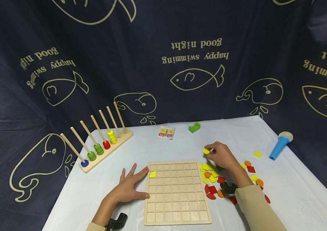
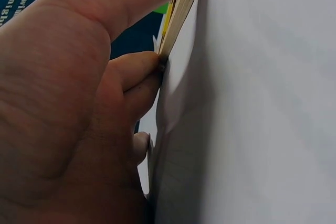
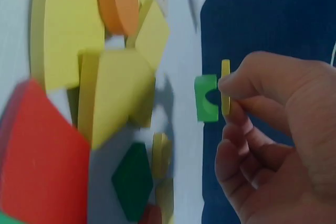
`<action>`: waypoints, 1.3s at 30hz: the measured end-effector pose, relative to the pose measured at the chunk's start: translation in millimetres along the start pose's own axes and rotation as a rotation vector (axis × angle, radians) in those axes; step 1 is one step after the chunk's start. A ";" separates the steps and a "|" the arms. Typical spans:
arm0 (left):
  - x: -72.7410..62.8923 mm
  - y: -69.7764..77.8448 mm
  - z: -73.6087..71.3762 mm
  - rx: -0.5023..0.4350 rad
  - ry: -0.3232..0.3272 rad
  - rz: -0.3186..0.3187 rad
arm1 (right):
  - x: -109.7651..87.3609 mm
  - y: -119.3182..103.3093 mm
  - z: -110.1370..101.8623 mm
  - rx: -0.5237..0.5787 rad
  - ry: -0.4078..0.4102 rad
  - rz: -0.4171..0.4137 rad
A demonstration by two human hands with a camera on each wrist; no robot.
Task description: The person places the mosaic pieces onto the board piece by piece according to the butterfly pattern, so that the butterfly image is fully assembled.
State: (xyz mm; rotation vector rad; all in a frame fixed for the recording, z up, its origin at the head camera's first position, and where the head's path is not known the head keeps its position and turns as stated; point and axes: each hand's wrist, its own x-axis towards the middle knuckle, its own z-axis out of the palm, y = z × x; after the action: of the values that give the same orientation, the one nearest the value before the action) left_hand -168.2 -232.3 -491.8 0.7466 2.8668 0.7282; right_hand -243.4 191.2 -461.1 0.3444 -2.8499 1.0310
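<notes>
A wooden grid board (image 1: 176, 195) lies on the white table, with one yellow tile (image 1: 153, 174) in a cell near its top left corner. My left hand (image 1: 129, 187) rests at the board's left edge, fingers spread and fairly straight, thumb and fingertips touching the rim; the left wrist view shows them against the board's side (image 2: 181, 17). Above the table, beyond the board's upper right corner, my right hand (image 1: 220, 155) pinches a yellow tile (image 1: 206, 151) between thumb and finger. The right wrist view shows this tile (image 3: 226, 87) edge-on.
Loose yellow, red, orange and green tiles (image 1: 213, 189) lie right of the board, partly under the right forearm. An abacus-like bead rack (image 1: 105, 152) stands at left. At the back are a pattern card (image 1: 166, 132) and a green block (image 1: 194, 127); a blue toy microphone (image 1: 280, 146) lies right.
</notes>
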 end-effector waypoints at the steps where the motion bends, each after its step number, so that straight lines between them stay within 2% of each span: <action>1: -0.1 0.0 0.1 0.000 -0.001 -0.003 | -0.5 -2.2 1.0 0.007 -0.009 -0.020; 8: 0.2 0.0 0.8 -0.007 0.000 -0.010 | -1.4 -15.4 12.5 0.038 -0.057 -0.055; 16: 0.5 -0.9 0.3 -0.005 0.001 -0.016 | 3.2 -33.7 31.0 0.015 -0.133 -0.090; 21: 1.0 -1.6 -0.4 -0.003 -0.001 -0.018 | 6.3 -44.5 42.5 0.018 -0.146 -0.113; 32: 0.2 -1.1 -0.7 -0.014 -0.001 -0.020 | 6.5 -67.3 64.6 0.041 -0.200 -0.286; 39: -0.1 -0.9 -0.8 -0.004 -0.004 -0.029 | 6.2 -83.6 75.5 0.022 -0.237 -0.327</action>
State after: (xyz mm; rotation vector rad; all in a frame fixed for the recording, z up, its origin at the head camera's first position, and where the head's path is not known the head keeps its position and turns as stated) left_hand -168.7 -233.4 -491.5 0.7031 2.8654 0.7278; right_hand -229.9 79.3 -466.2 0.9566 -2.8415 1.0133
